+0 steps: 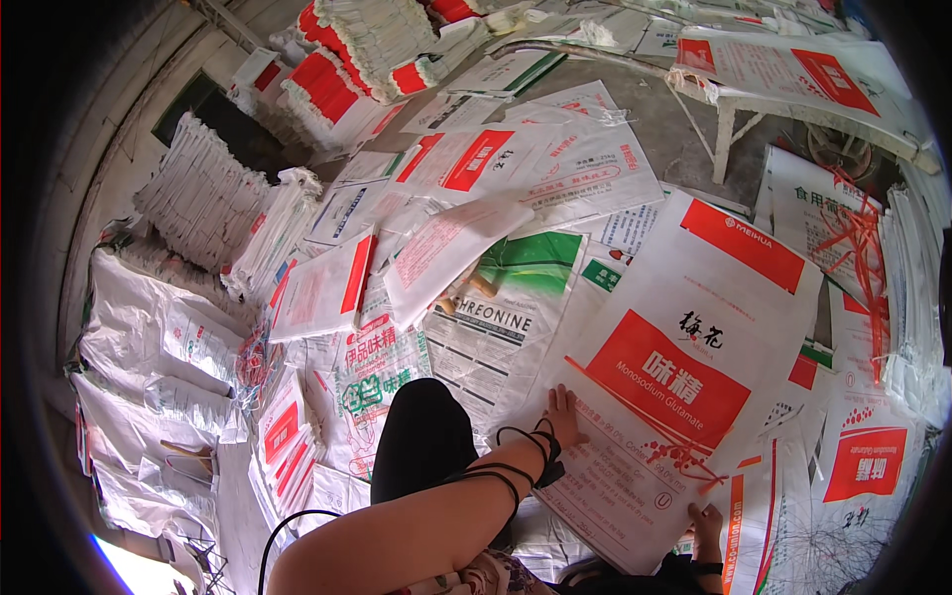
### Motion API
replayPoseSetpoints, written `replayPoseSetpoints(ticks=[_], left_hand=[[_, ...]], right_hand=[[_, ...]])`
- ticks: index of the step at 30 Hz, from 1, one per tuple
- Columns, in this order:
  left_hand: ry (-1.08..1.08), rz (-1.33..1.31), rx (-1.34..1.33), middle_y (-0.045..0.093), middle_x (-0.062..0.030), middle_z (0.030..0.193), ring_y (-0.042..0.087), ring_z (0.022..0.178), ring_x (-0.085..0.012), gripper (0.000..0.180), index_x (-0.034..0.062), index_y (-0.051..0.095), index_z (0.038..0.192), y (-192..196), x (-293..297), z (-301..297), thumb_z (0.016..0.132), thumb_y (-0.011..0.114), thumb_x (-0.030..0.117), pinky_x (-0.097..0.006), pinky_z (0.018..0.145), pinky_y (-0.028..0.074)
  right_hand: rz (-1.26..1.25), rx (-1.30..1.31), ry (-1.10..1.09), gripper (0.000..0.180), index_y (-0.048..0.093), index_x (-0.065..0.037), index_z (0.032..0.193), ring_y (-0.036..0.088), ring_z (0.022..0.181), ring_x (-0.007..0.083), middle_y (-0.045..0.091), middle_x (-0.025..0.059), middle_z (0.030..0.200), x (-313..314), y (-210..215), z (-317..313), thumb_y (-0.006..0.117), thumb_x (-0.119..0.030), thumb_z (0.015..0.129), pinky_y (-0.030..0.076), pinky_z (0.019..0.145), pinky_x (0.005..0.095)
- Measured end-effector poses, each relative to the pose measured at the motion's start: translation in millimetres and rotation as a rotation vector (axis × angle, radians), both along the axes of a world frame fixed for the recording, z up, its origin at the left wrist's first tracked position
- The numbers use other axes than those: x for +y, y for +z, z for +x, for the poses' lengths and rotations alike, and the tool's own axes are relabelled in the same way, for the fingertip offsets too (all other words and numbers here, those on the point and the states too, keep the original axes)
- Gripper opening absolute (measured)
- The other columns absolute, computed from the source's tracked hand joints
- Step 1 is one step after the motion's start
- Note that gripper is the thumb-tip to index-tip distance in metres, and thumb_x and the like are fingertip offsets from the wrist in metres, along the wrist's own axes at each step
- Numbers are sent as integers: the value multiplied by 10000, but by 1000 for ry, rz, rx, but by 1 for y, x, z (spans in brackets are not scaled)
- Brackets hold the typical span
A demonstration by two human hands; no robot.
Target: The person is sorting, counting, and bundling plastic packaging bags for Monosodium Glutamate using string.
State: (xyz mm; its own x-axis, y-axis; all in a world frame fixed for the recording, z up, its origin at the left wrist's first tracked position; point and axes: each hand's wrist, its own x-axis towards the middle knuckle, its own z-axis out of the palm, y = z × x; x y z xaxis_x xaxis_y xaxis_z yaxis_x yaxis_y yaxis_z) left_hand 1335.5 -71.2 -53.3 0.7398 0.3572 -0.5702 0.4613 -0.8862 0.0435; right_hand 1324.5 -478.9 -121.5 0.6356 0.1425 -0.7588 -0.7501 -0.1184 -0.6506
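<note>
A large white woven sack (754, 327) with red panels and dark lettering lies flat in front of me, slanting up to the right. My left hand (565, 418) rests on its left edge, fingers spread and lying flat. Black cords wrap that wrist and forearm. At the sack's lower right edge is my right hand (706, 524), fingers curled on the border; the lower arm is partly hidden. Beneath the sack's left side lies a white sack with a green band (531, 263). My black-clad knee (424, 436) is beside the left arm.
Folded sacks (456, 253) and a red-edged bundle (327, 288) lie ahead. Stacked sacks (203, 193) stand at left; red-and-white bundles (332, 84) are at the back. A low bench (729, 104) holds a sack at far right. Red strings (863, 258) hang by the right-hand pile.
</note>
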Motion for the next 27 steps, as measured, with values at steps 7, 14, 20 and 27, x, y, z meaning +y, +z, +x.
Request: replayPoseSetpoints(ticks=[7,14,20,27], left_hand=[[1,1,-6,26,-290,1496,85,1383,-476,1138,-54,85,1426,-1,3,-2,672,765,459,-495,1082,296],[-43,15,-31,12,-265,1506,70,1397,-443,1120,-43,56,1437,-9,1,-6,705,737,462,-484,1077,303],[-38,33,-65,14,-270,1504,58,1393,-456,1110,-63,74,1430,-13,8,-4,704,746,442,-494,1076,301],[-24,-2,-54,50,-332,1472,34,1376,-499,1117,-103,106,1408,-17,5,-2,688,747,460,-497,1107,234]], right_hand=[[1,-13,-5,240,587,6,987,624,552,189,615,86,753,6,6,-1,620,-165,821,532,459,306],[-24,0,-16,243,593,6,985,619,565,178,616,80,762,1,0,-1,630,-161,813,520,467,293],[-31,-28,25,251,590,14,987,624,620,163,615,79,790,5,-1,2,634,-165,816,522,507,284],[-69,42,30,260,592,18,1000,615,606,160,614,77,803,4,-7,-3,634,-162,818,517,506,282]])
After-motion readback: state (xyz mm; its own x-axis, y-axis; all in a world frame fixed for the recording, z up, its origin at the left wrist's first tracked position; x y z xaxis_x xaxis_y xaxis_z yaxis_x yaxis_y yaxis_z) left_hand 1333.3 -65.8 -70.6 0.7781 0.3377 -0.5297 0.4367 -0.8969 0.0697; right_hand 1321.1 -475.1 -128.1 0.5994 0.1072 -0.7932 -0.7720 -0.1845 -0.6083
